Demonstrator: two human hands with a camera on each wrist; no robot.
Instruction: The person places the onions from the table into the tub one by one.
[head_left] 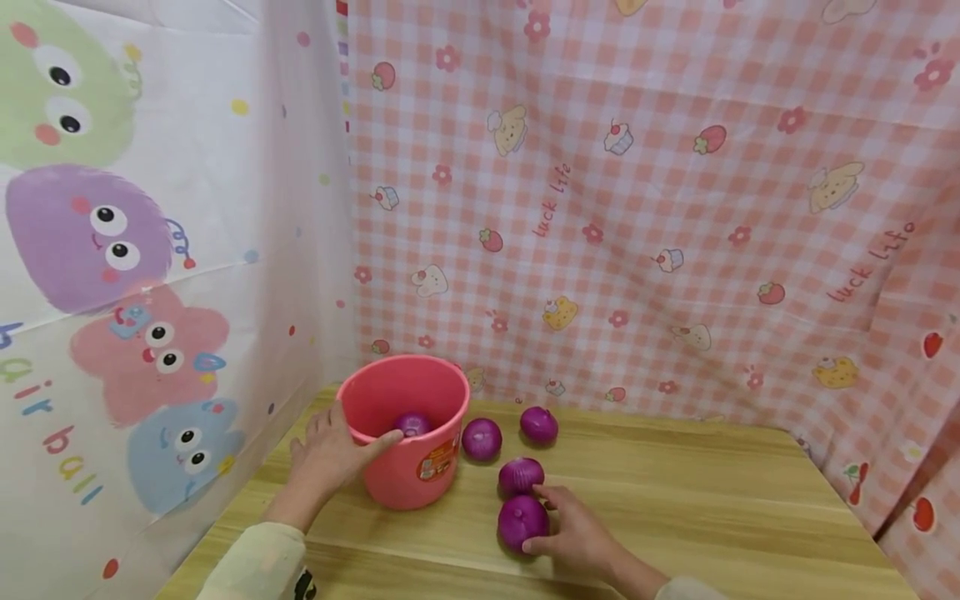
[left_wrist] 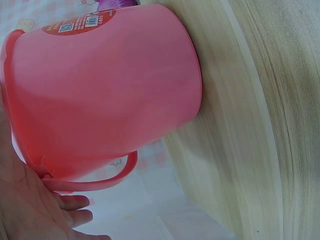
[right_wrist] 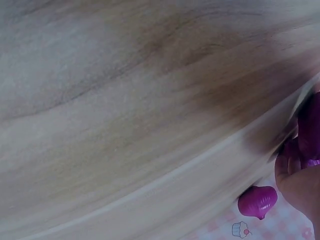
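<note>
A pink bucket [head_left: 408,479] stands on the table with a purple onion [head_left: 412,423] inside. My left hand [head_left: 330,450] rests against its near left rim, thumb along the front edge and the other fingers spread loosely outside. In the left wrist view, those fingers [left_wrist: 75,217] reach out straight past the bucket's pink handle [left_wrist: 95,184]. My right hand [head_left: 581,533] grips the nearest purple onion [head_left: 523,523] from the right, thumb in front and fingers behind. Touching that onion's far side is another onion [head_left: 521,477].
Two more onions lie farther back: one [head_left: 482,439] beside the bucket, another [head_left: 538,426] near the checked cloth [head_left: 637,208]. The wooden table [head_left: 697,492] extends to the right. A white cartoon-printed cloth [head_left: 247,208] hangs along the left side.
</note>
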